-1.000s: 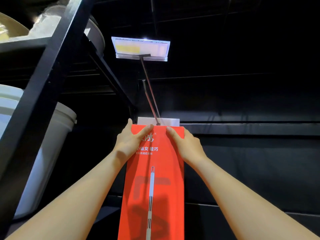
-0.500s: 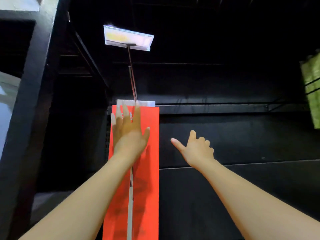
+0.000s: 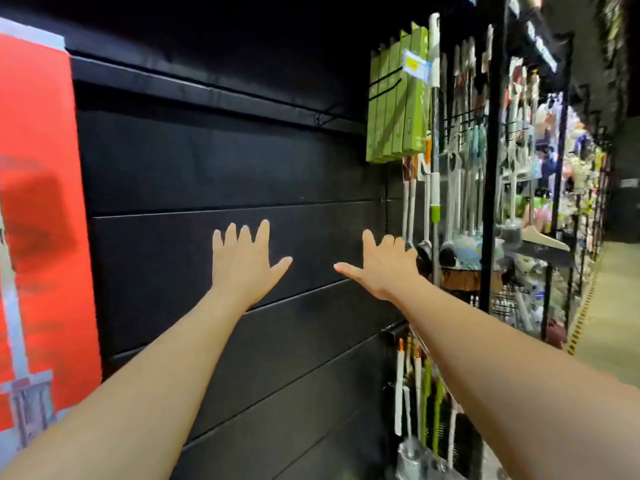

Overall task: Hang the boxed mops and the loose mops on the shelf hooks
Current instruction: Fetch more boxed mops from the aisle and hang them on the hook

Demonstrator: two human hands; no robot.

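A tall red mop box (image 3: 38,209) hangs at the far left against the black shelf wall, with a mop drawing printed on its face. My left hand (image 3: 244,263) is held out in front of the black back panel (image 3: 214,168), fingers spread, holding nothing. My right hand (image 3: 382,263) is beside it, fingers also spread and empty. Both hands are well to the right of the red box. Several green mop boxes (image 3: 394,98) hang on a hook to the upper right. Loose mops (image 3: 460,161) with white handles hang past them.
Black uprights (image 3: 491,168) divide the shelving on the right, crowded with hanging cleaning goods. More mop and brush handles (image 3: 420,386) stand low at the right. An aisle floor (image 3: 613,306) runs along the far right.
Both hands have left the red box, which now hangs on its own at the far left. My view has swung right, bringing the green boxes and loose mops into sight.
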